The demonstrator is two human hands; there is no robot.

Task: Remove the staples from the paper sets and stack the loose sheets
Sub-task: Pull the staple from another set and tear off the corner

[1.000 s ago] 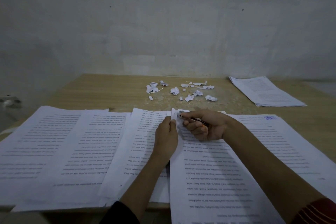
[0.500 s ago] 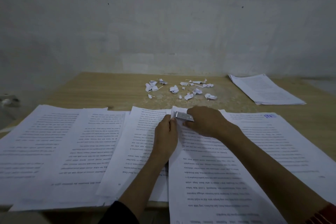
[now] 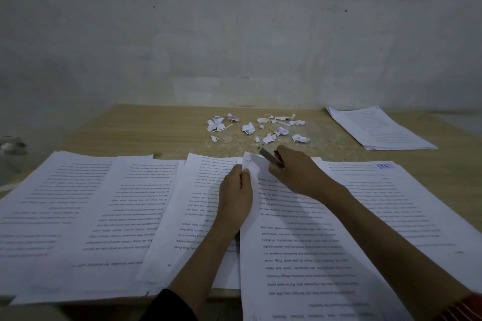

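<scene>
1. Grey metal flat tool [image 3: 270, 157] raised off the paper corner, tip past the sheet's far edge; lay flat on it half a second ago.
2. Two hands: right hand [image 3: 297, 173], fingers curled round the tool; left hand [image 3: 236, 197] pinching the paper set [image 3: 300, 255] at its far corner, mid-table [image 3: 130, 128].
3. One stack [image 3: 378, 128] far right; roughly fifteen torn scraps [image 3: 249, 128] beyond.
4. Pinched corner ragged, creased.

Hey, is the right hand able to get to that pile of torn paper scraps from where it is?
Probably yes: only bare table lies between the right hand and the scraps, though it grips a small metal tool.
</scene>
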